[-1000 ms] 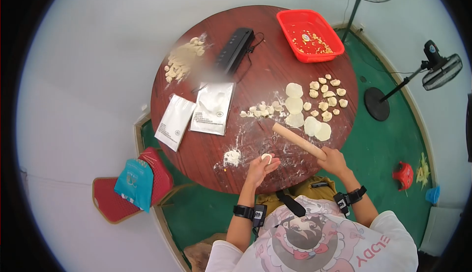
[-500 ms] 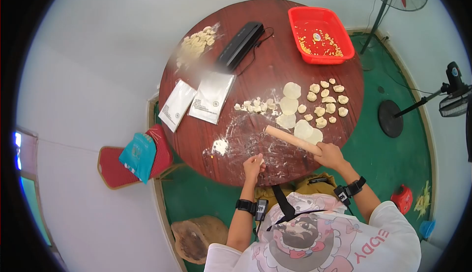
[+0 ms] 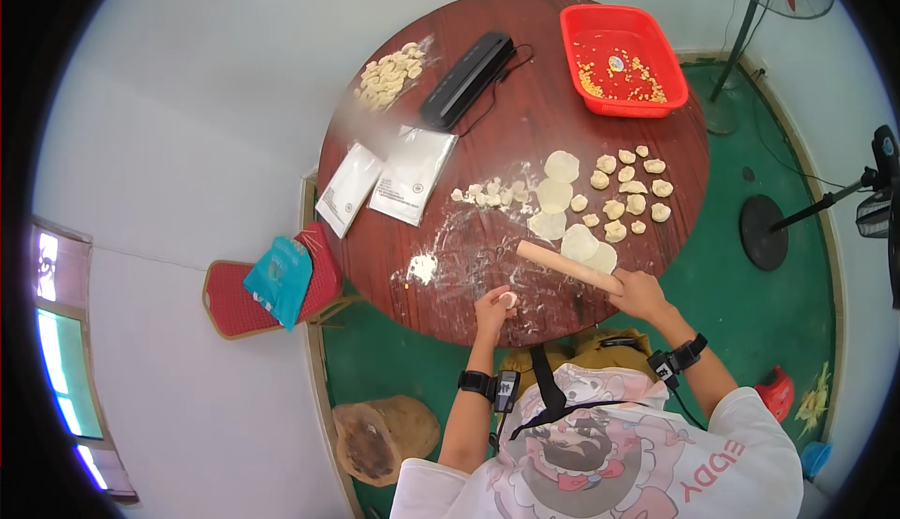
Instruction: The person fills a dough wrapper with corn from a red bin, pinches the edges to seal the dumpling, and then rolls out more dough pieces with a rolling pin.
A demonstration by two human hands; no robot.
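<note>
Red basin (image 3: 625, 107) with yellow bits (image 3: 647, 91) inside, on round, powder-dusted tabletop (image 3: 544, 116) over green floor (image 3: 712, 266); rolling pin (image 3: 567, 267) gripped by one end in right hand (image 3: 640, 294), small dough piece (image 3: 508, 300) held in left hand (image 3: 489, 312).

Indoor room, home or small workplace, can't tell which. Pale walls (image 3: 234, 97), green floor (image 3: 717, 331), window (image 3: 70, 364), pedestal fan (image 3: 816, 208), red padded chair (image 3: 232, 299): general-purpose look. Round wood-grain counter (image 3: 539, 64) reads as kitchen prep: flour (image 3: 423, 268), dough wrappers (image 3: 555, 195), dumplings (image 3: 635, 204), red basin (image 3: 626, 107) on it, rolling pin (image 3: 569, 268) above.
</note>
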